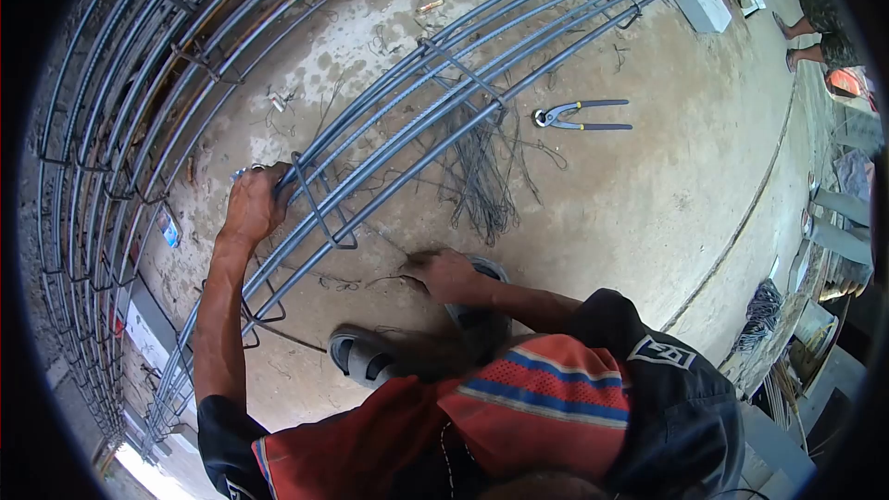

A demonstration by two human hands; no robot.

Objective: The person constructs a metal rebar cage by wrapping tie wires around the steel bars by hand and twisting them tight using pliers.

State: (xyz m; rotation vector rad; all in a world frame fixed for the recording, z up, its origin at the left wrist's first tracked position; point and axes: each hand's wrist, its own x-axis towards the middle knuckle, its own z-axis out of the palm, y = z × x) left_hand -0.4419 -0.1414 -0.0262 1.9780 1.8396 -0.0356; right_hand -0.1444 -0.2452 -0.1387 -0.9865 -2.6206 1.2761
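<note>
A long cage of steel bars (370,148) with bent stirrups runs diagonally across the view. My left hand (256,204) is closed round a bar at the cage's far side, beside a stirrup. On the near side, my right hand (444,275) is low over the floor by my sandal, fingers bent together at a thin wire (384,280). A bundle of loose tie wires (482,185) lies under and beside the cage. Pincers (583,115) with blue and yellow handles rest on the floor to the right, touched by neither hand.
More steel cages (111,130) stand at the left. A grey block (701,5) supports the cage's far end. At the upper right are another person's legs (810,42). A wire coil (759,315) and a long cable (741,222) lie at the right.
</note>
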